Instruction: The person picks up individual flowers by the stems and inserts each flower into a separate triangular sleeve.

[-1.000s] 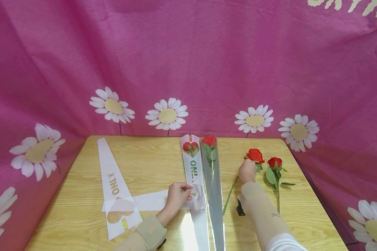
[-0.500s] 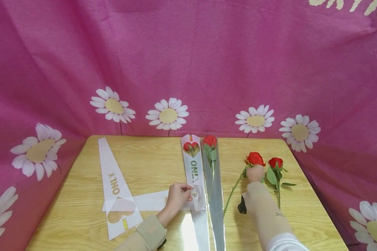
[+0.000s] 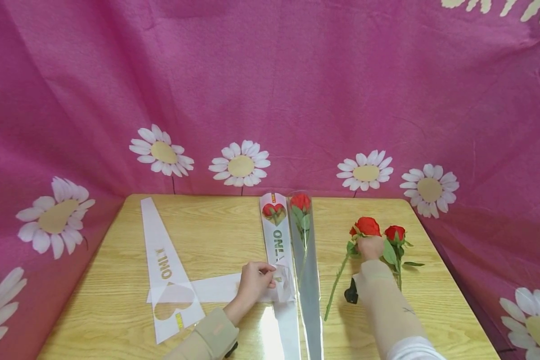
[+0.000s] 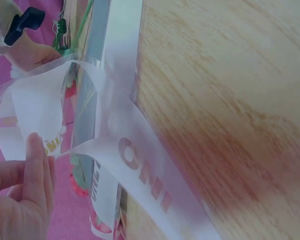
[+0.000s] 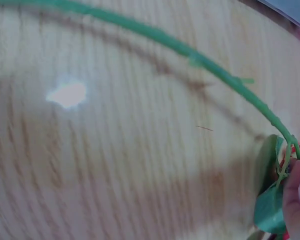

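Note:
My right hand (image 3: 370, 247) grips a red rose (image 3: 366, 226) just under its bloom, and the long green stem (image 3: 336, 287) hangs down to the left, off the wooden table (image 3: 216, 235). In the right wrist view that stem (image 5: 190, 50) arcs over the wood to my fingertips (image 5: 296, 187). My left hand (image 3: 254, 281) pinches the open mouth of a white plastic flower sleeve (image 3: 216, 288) that lies flat across the table. The left wrist view shows the sleeve (image 4: 45, 112) held open by my fingers (image 4: 37, 170).
A second loose rose (image 3: 394, 233) lies right of my right hand. Two sleeved roses (image 3: 275, 220) (image 3: 300, 202) lie side by side mid-table. Another white sleeve (image 3: 162, 260) printed "ONLY" lies at left. Pink daisy-print cloth (image 3: 270, 100) hangs behind and around the table.
My right hand has moved right and slightly nearer with the rose, lifting it so the stem swings off the table. My left hand has stayed on the sleeve's mouth.

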### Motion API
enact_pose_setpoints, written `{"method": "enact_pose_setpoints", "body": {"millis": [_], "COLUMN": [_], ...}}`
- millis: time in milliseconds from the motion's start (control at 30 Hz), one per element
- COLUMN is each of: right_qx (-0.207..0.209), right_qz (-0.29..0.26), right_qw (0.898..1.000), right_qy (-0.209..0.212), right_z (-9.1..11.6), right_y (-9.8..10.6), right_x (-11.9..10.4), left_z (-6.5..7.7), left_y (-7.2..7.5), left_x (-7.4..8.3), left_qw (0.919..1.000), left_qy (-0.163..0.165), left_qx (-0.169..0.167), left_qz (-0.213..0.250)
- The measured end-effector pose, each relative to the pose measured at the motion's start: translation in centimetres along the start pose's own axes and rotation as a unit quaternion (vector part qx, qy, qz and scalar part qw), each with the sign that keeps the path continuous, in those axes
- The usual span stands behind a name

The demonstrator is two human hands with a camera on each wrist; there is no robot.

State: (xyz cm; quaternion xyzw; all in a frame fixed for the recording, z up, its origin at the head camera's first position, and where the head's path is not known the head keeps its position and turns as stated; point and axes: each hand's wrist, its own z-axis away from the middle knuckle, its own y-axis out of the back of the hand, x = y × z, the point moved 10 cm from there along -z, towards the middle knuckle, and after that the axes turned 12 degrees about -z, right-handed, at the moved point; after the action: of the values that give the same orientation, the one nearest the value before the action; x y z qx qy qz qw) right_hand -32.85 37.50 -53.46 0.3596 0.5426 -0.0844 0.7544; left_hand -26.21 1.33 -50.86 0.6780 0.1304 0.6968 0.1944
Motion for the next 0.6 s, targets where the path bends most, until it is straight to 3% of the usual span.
{"method": "enact_pose_setpoints", "body": {"millis": [233,367,433,500,600], "right_qx": [-0.041,-0.075,-0.118,-0.151,-0.217], "right_qz": [-0.131,-0.231,-0.302,-0.331,-0.383], "right_qw": [0.989,0.964,0.938,0.919,0.88], "right_qy": [-0.061,-0.105,-0.126,-0.149,-0.181], "right_z": [-0.7,-1.1,-1.2,-1.2,-2.1], "right_y": [-0.1,-0.8,-1.6,-2.2,-3.5], "right_x": [-0.1,0.2,0.4,0.5,1.4], "left_z": [0.1,0.0,0.0,0.0,0.0], "left_y": [0.0,-0.1,-0.2,-0.2,-0.2], "left_x": [0.0,-0.1,-0.1,-0.1,-0.1], "left_qw": [0.9999,0.9998,0.9998,0.9998,0.9998], "left_qy": [0.009,0.017,0.018,0.018,0.015], "left_qx": [-0.005,-0.008,-0.01,-0.011,-0.01], "left_qz": [0.001,0.002,0.005,0.007,0.009]}}
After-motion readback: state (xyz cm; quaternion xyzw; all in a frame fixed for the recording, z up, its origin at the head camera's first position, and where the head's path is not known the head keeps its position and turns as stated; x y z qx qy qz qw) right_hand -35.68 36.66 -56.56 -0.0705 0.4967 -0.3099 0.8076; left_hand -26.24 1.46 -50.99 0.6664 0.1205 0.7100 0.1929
